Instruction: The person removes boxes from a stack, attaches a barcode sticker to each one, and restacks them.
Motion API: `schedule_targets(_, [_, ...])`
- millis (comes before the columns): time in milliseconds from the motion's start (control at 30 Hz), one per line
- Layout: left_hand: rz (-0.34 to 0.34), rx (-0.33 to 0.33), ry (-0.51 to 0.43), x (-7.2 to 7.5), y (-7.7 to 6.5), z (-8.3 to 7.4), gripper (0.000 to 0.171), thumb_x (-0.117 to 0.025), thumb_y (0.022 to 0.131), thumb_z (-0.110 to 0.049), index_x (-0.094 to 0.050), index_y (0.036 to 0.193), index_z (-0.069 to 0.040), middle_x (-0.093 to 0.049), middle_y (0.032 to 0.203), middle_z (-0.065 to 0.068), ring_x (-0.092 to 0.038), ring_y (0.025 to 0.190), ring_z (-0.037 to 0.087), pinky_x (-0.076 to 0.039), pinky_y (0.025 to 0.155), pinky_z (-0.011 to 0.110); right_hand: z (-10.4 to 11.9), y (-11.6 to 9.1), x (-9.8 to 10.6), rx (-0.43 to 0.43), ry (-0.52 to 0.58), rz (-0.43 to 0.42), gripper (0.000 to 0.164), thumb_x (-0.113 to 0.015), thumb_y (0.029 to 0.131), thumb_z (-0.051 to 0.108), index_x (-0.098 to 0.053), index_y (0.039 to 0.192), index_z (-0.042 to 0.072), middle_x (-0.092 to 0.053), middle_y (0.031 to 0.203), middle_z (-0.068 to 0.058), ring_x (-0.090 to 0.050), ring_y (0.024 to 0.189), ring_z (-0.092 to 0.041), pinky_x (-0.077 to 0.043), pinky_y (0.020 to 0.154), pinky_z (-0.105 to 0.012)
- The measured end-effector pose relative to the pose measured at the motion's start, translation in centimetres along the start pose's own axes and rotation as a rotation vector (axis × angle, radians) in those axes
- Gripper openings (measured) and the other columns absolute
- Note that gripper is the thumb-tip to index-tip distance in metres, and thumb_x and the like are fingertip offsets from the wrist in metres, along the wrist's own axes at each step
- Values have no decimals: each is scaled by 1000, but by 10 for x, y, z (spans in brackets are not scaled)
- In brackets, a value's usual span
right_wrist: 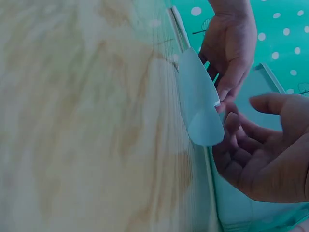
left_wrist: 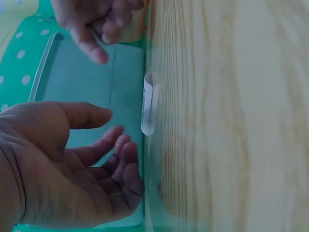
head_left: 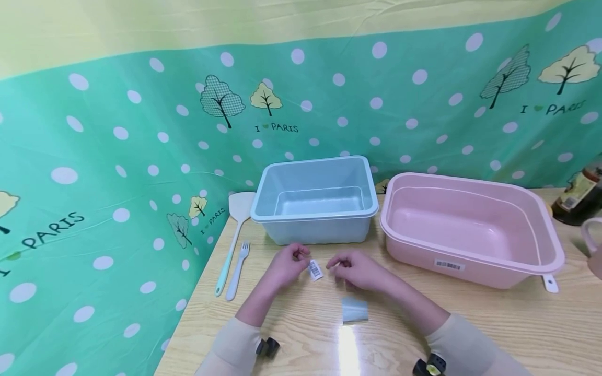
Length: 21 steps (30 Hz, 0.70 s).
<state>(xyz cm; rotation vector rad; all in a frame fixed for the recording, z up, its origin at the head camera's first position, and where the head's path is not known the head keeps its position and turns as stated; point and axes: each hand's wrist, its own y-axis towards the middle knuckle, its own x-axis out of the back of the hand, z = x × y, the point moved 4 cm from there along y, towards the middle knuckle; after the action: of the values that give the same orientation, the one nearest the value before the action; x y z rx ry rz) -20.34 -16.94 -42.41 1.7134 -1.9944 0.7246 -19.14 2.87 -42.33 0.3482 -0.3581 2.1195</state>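
A small white barcode label (head_left: 315, 270) lies on the wooden table between the two hands; its ends curl upward in the left wrist view. My left hand (head_left: 288, 263) is just left of it, thumb and fingers loosely bent and apart, gripping nothing. On the other side, my right hand (head_left: 359, 269) has its thumb spread from its loosely bent fingers and holds nothing. Nearer me on the table is a pale blue, curled piece of sheet (head_left: 355, 309), which looms large in the right wrist view (right_wrist: 200, 101). Behind the hands stands a light blue plastic basin (head_left: 320, 230).
To the right stands a pink basin (head_left: 418, 256) with a barcode label (head_left: 449, 265). A white-and-mint spatula (head_left: 230, 256) and a pale blue fork (head_left: 239, 269) lie on the left. At far right are a dark bottle (head_left: 579, 196) and a pink mug (head_left: 596, 256).
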Motion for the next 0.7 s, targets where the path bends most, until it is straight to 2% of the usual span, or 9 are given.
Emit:
schedule_targets(167, [40, 22, 25, -1, 2, 6, 25, -69, 89, -8, -67, 113, 1, -62, 92, 5, -56, 77, 17, -50, 70, 31, -1, -3, -13, -37, 3, 124, 31, -59, 99, 14, -64, 125, -2, -64, 68, -8, -46, 47, -9, -37, 44, -22])
schedule_targets(333, [47, 28, 39, 0, 1, 6, 22, -68, 89, -7, -68, 109, 1, -63, 90, 6, -55, 74, 17, -48, 68, 30, -2, -4, -17, -66, -25, 147, 41, -62, 98, 18, -58, 137, 4, -64, 66, -6, -42, 45, -9, -34, 44, -22])
schedule_targets(467, [46, 33, 49, 1, 1, 5, 20, -66, 88, -5, -69, 106, 2, -64, 90, 7, -55, 74, 17, -47, 67, 29, -4, -4, -19, -82, -56, 176, 38, -62, 97, 19, -62, 133, 7, -63, 64, -5, -40, 44, -8, -31, 42, -21])
schedule_targets(700, [48, 33, 64, 0, 0, 4, 17, -67, 89, -6, -71, 105, 1, -63, 87, 4, -55, 75, 15, -46, 67, 27, -4, -6, -21, -75, -44, 192, 36, -63, 97, 19, -64, 132, 8, -62, 63, -4, -40, 45, -7, -31, 44, -21])
